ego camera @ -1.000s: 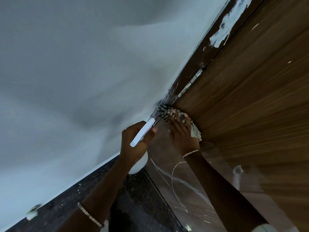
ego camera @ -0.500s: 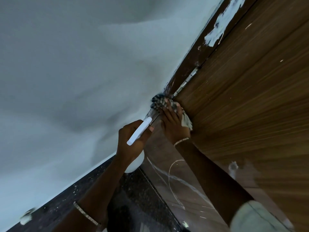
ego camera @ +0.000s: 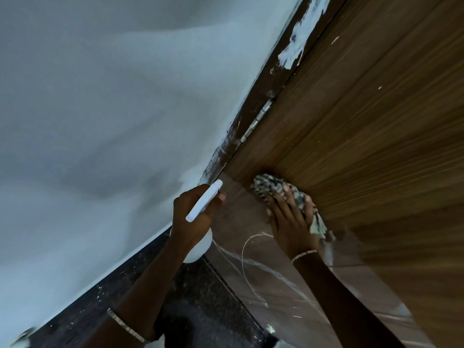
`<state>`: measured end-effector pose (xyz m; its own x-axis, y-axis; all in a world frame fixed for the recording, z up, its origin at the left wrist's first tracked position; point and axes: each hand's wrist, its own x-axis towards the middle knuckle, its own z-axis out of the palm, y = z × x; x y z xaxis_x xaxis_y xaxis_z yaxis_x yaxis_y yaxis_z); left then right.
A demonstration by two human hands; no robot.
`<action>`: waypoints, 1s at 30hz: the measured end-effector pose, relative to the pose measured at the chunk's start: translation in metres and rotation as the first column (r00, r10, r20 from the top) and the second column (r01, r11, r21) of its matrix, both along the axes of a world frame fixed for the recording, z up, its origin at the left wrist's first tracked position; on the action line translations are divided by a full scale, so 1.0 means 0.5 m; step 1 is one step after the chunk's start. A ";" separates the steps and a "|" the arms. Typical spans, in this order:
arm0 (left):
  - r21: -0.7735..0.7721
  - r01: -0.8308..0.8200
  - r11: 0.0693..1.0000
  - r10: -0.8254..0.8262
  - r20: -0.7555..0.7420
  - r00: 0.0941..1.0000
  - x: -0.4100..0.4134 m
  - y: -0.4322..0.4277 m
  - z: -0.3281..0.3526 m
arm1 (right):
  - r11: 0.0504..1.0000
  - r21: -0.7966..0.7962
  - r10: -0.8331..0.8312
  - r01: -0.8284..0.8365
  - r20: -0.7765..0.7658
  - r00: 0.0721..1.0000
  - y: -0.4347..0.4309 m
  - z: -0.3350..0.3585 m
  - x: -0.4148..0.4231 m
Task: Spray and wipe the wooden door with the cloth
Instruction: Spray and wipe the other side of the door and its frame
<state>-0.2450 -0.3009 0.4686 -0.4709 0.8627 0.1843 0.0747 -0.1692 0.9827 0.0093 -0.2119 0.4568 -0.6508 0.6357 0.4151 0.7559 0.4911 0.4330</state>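
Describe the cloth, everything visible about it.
The cloth is a soft, crumpled rag with a black-and-white speckled pattern. The right hand presses it flat against the bottom edge of the wooden door, fingers spread over it. One bunch sticks out past the fingertips, and a paler corner trails beside the palm.

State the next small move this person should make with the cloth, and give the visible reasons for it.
Probably slide the right hand and its patterned cloth further along the wooden door, away from the hinge edge. The cloth lies pressed flat at the door's lowest strip, with broad grain beyond it unwiped. The left hand holds the white spray bottle clear, so nothing blocks the stroke.
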 end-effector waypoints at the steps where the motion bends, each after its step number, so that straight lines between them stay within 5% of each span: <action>1: 0.016 0.016 1.000 -0.016 0.003 1.000 0.004 -0.002 0.004 | 0.999 0.003 0.033 -0.033 -0.009 0.999 0.019 0.007 -0.035; 7: 0.031 0.039 0.999 -0.040 0.033 0.999 0.045 -0.016 0.024 | 0.988 -0.002 0.156 -0.156 -0.045 0.987 0.056 0.062 -0.095; 14: 0.027 0.027 0.999 -0.028 0.032 0.999 0.095 -0.030 0.050 | 0.987 0.114 -0.109 0.110 -0.012 0.994 -0.126 0.097 0.222; 18: 0.021 0.054 0.998 -0.055 0.058 0.997 0.118 -0.040 0.065 | 0.967 0.159 -0.204 0.197 0.032 0.978 -0.140 0.100 0.238; 26: -0.009 0.053 0.999 -0.052 0.062 0.997 0.161 -0.055 0.091 | 0.988 0.134 0.070 -0.080 0.082 0.994 0.017 0.081 0.003; 30: -0.063 -0.003 0.998 0.007 0.067 0.998 0.194 -0.083 0.086 | 0.993 0.096 0.076 -0.075 -0.007 0.997 -0.021 0.078 0.079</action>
